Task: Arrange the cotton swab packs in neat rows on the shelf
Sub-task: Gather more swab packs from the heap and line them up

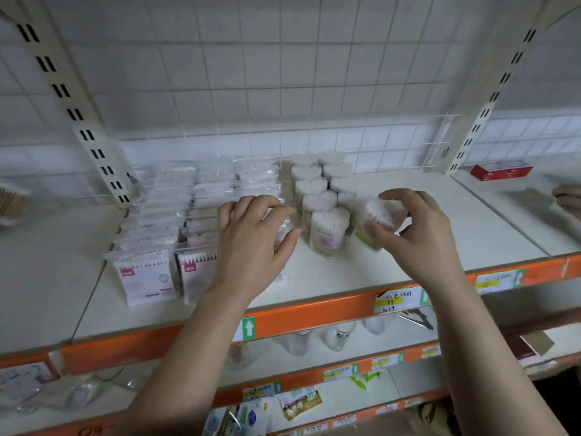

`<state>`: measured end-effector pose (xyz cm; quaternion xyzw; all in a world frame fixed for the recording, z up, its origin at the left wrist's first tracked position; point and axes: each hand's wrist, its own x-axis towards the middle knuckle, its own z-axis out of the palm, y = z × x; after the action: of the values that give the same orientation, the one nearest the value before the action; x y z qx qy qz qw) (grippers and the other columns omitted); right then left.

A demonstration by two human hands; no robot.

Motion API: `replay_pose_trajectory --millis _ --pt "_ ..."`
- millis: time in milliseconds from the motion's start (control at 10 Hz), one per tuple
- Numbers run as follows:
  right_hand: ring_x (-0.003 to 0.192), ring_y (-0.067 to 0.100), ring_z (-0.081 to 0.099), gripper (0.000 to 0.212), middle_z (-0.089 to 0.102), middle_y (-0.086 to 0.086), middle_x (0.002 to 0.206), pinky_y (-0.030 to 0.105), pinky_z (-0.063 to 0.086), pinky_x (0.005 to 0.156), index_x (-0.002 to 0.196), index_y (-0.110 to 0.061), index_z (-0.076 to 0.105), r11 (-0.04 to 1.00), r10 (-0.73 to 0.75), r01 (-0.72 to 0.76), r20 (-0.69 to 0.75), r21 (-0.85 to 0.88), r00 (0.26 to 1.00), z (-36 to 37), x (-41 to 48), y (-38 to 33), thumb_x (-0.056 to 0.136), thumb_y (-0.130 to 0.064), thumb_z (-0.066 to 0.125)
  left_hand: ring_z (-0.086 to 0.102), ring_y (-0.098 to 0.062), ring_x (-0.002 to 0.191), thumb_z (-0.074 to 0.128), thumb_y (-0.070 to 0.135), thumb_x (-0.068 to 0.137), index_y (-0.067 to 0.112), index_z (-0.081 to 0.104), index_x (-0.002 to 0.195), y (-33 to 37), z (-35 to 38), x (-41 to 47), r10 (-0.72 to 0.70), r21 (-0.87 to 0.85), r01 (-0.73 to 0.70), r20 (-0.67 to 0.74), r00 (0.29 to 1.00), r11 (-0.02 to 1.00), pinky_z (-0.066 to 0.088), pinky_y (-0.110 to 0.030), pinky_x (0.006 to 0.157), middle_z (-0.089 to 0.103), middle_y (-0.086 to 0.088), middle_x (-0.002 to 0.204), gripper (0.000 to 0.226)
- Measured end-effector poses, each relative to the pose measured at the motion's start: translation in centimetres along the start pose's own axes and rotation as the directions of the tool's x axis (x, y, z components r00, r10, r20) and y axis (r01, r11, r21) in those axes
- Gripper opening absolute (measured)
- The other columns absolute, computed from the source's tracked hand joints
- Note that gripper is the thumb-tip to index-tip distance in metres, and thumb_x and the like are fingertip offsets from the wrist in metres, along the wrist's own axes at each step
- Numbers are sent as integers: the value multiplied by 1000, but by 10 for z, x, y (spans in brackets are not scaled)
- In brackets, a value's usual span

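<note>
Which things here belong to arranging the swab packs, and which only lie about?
Job: flat clear swab bags with pink labels; clear round swab tubs; white metal shelf board.
Lying about: red flat cardboard box; clear glasses on lower shelf.

White shelf (pixel 424 234) is seen with an orange front edge (pixel 314 313); price tags (pixel 394 300) and a green arrow sticker (pixel 249 328) are stuck on that edge. Flat swab packs (pixel 147 278) are stood upright at the left in rows running front to back; the third row is partly hidden. Just right of them, swab tubs (pixel 327 231) are set upright in two touching rows. The front tub (pixel 382 215) of the right row is tilted. A red box (pixel 500 171) is laid on the adjoining board at far right, well apart.
</note>
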<state>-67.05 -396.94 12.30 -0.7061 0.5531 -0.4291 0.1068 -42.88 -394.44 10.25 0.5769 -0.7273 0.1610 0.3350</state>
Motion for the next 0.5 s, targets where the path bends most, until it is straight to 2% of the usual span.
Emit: replay_pose_trajectory --millis 100,200,500 --pt "88 17 52 43 52 -5 101 21 39 69 111 -22 60 999 6 -4 61 -35 998 8 1 11 71 -21 76 54 -18 102 52 42 87 25 68 105 3 2 0 -9 18 9 10 1000 1000 29 -35 89 61 6 106 29" --pt "97 24 51 47 52 -1 104 27 35 74 114 -17 56 998 22 -13 134 -67 991 22 0 25 72 -21 75 56 -20 100 54 41 87 25 68 104 6 4 0 -16 37 16 10 1000 999 30 -36 88 62 5 104 28" --pt "89 23 47 43 50 0 99 28 29 66 108 -13 50 999 32 -28 153 -31 988 32 10 29 74 -22 75 55 -20 100 54 41 86 25 68 104 6 4 -2 -42 81 42 1 999 996 30 -37 87 61 6 104 28"
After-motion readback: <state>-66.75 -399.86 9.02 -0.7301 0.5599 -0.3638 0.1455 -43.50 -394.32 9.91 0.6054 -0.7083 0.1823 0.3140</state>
